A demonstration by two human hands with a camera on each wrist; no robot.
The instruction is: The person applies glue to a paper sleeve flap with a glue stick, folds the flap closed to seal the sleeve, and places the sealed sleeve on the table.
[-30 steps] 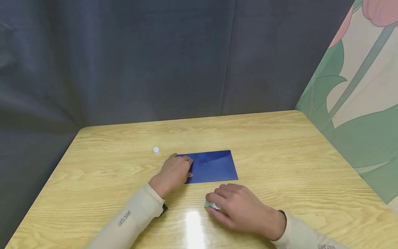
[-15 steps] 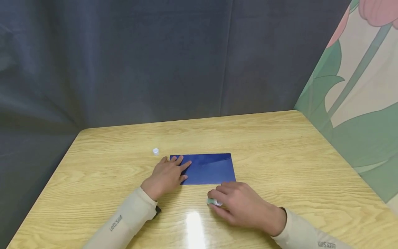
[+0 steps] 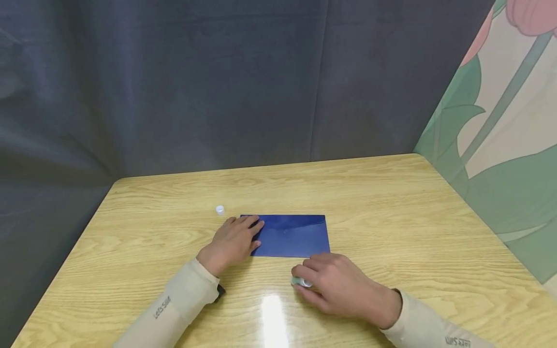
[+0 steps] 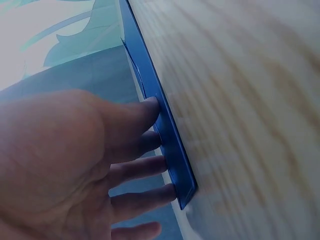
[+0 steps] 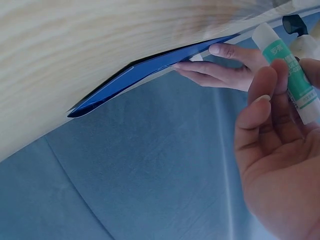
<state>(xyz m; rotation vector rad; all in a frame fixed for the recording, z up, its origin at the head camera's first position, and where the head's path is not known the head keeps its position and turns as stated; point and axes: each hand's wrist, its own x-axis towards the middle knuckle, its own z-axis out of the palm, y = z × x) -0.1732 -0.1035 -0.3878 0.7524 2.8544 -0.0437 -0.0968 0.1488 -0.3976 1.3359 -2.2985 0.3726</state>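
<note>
A dark blue envelope [image 3: 292, 237] lies flat on the wooden table, its flap edge along the far side. My left hand [image 3: 232, 241] rests on its left end with fingers spread; in the left wrist view the fingertips [image 4: 150, 107] touch the blue paper. Just in front of the envelope's near right corner, my right hand [image 3: 339, 290] holds a glue stick [image 3: 302, 282] between thumb and fingers. The right wrist view shows this glue stick [image 5: 290, 72] as a white tube with a green label. A small white cap [image 3: 220, 210] stands beyond the left hand.
The wooden table [image 3: 391, 208] reaches back to a dark curtain [image 3: 217, 87]. On the right is a wall panel [image 3: 513, 145] with painted tulips. Light reflects off the tabletop near the front middle.
My left hand has shifted slightly left on the envelope, its fingers spreading and then drawing closer. The envelope has moved a little left and straightened. My right hand, still holding the glue stick, has barely moved.
</note>
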